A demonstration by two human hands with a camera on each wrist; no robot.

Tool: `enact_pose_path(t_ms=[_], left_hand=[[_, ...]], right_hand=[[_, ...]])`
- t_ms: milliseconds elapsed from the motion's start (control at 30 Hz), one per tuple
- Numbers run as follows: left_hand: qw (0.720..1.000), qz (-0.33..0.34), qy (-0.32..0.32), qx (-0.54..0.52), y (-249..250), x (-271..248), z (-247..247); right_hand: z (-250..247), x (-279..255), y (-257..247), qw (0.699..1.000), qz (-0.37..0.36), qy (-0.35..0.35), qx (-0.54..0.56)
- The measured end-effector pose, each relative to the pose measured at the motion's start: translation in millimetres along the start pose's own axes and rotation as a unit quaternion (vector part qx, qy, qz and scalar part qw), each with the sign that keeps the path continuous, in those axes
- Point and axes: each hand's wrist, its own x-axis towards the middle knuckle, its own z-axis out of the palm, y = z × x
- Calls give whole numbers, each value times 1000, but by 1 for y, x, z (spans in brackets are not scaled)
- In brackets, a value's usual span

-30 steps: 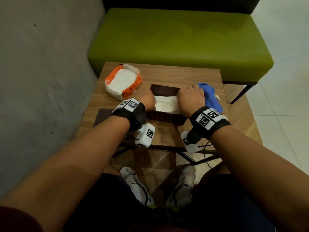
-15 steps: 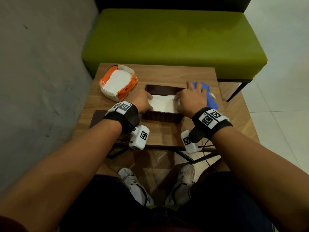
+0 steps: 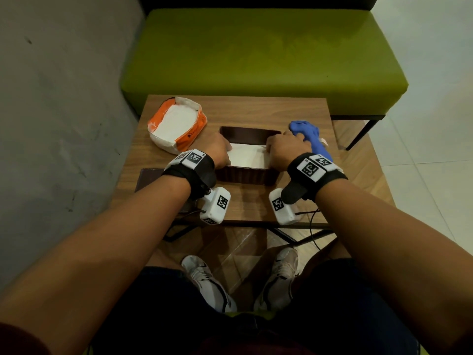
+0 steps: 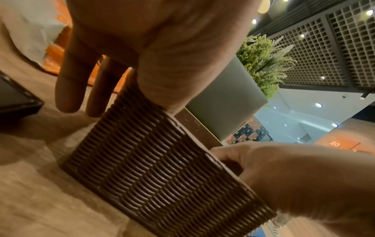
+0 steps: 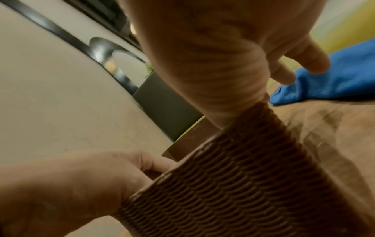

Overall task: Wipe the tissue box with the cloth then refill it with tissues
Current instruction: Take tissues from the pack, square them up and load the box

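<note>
Tissue box point(image 3: 245, 175), brown, ribbed wall, lid off, sits mid-table point(image 3: 256, 108). White tissues point(image 3: 247, 156) lie inside, top sheet near rim level. Left hand point(image 3: 217, 152) at the box's left end, right hand point(image 3: 284, 152) at its right end; thumbs reach over the rim onto the stack, outer fingers hang straight and loose outside the wall, gripping nothing. Blue cloth point(image 3: 307, 135) lies just beside the right hand.

Judgement: seating the refill. Press both ends evenly so the stack settles flat; keep corners inside the walls; avoid creasing the top sheet.
</note>
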Motion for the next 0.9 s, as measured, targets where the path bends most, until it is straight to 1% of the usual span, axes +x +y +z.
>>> enact_pose_path(t_ms=[100,200,267,367,500,567,633,700,733,800,867,900], left_hand=[[1000,-1,-4,8,4,-1,-2],[1000,-1,-12,1,-1,-2,0],[1000,-2,-14,-6,0,-5,0],[1000,2,-17,-13,-2,-4,-2],[999,13,-29,-23,-8,-7,-2],[999,15,-36,-32,-9,-9,-4],[998,19,-46,-48,-12,-12,-9],[994,21,-46,-93,-18,-16,-16],[992,21,-30,-119,-22,-20,-21],[984,4,50,-171,-34,-25,-34],[957,-42,113,-262,-52,-20,-49],[939,-67,126,-312,-60,-18,-57]], right_hand=[[-4,3,3,1000,-1,7,-8],[3,2,4,1000,0,19,8],[8,0,3,999,-7,10,34],[0,-1,6,996,-22,14,83],[-18,-17,13,989,-48,66,127],[-22,-28,15,985,-72,74,135],[-26,-39,16,979,-75,92,164],[-34,-48,17,971,-75,140,176],[-39,-52,16,966,-85,167,179],[-56,-58,6,951,-134,193,203],[-77,-58,-13,937,-207,181,217],[-86,-55,-25,932,-242,163,213]])
